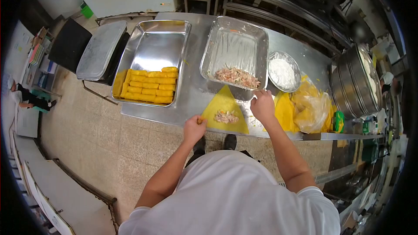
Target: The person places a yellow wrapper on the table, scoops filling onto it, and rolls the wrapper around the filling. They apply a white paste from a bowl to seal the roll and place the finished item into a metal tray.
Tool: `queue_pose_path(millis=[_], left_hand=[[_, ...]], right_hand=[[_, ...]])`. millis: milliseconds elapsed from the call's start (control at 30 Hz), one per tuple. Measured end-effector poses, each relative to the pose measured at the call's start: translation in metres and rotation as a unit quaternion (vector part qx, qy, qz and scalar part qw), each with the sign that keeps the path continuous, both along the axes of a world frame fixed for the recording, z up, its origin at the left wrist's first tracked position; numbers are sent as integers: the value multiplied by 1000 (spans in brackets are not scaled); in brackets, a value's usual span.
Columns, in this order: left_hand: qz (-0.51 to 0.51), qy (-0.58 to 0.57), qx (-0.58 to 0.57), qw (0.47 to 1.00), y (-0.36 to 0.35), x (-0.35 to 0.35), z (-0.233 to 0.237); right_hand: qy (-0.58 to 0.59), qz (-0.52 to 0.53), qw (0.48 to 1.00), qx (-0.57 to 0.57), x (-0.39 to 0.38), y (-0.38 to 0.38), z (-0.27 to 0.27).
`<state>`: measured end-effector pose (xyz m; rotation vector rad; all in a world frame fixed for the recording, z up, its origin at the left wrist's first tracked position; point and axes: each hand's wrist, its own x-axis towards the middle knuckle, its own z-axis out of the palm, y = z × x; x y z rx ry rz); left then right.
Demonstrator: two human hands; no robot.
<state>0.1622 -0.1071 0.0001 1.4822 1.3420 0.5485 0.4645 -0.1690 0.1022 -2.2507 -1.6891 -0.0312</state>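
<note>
A thin yellow wrapper sheet (223, 100) lies on the steel table, one point towards the far side, with a small mound of pinkish minced filling (226, 116) on its near part. My left hand (194, 129) is closed at the sheet's left corner, pinching its edge. My right hand (263, 106) is right of the sheet, by the near right corner of a deep metal pan (235, 45). Its fingers are drawn together; what they hold, if anything, is hidden. More minced filling (237, 77) sits at that pan's near end.
At left, a steel tray (159, 43) holds rows of yellow rolls (150, 86). To the right are a bowl of white powder (283, 72), yellow sheets (285, 111), a plastic bag (311, 109) and stacked round steamers (355, 82). Another person (28, 98) is far left.
</note>
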Motion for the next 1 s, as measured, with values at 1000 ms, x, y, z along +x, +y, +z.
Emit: queue_pose_path(millis=[1000], left_hand=[[-74, 1, 298, 952, -23, 39, 31]], right_hand=[[425, -163, 889, 47, -82, -60, -71]])
